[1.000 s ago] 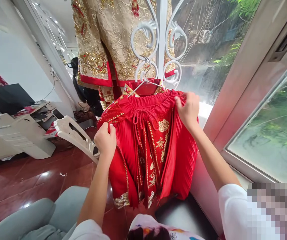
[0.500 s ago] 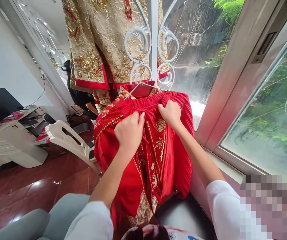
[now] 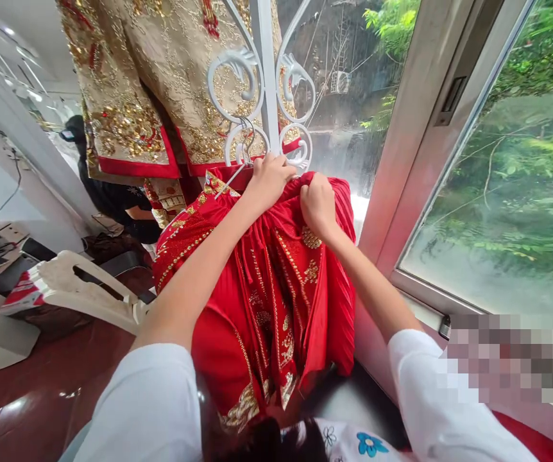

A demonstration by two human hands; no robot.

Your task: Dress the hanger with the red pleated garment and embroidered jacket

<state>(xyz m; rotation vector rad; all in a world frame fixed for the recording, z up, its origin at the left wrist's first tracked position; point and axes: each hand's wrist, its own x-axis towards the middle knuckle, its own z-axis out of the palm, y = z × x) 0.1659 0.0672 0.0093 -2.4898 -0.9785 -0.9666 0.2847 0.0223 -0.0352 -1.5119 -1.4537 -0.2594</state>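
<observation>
A red pleated skirt (image 3: 340, 224) with a gathered waistband hangs in front of a red jacket (image 3: 180, 247) embroidered in gold. My right hand (image 3: 318, 202) is closed on the right part of the skirt's waistband. Beside it, my left hand (image 3: 271, 181) is closed over the right arm of the thin wire hanger (image 3: 231, 181), its fingers partly hiding the wire and the jacket's collar. The hanger's hook is on the white scrolled metal stand (image 3: 267, 77). Thin red ties dangle at the skirt's front.
Behind hangs a beige and gold beaded garment (image 3: 161, 70) with red trim. A sliding window (image 3: 488, 192) is on the right. A white chair (image 3: 88, 289) stands at left, near a person in black (image 3: 108, 192). A black seat (image 3: 358, 401) lies below the clothes.
My left hand has left the skirt's waistband and moved up and right to the hanger's arm. My right hand still grips the waistband. The view has swung right.
</observation>
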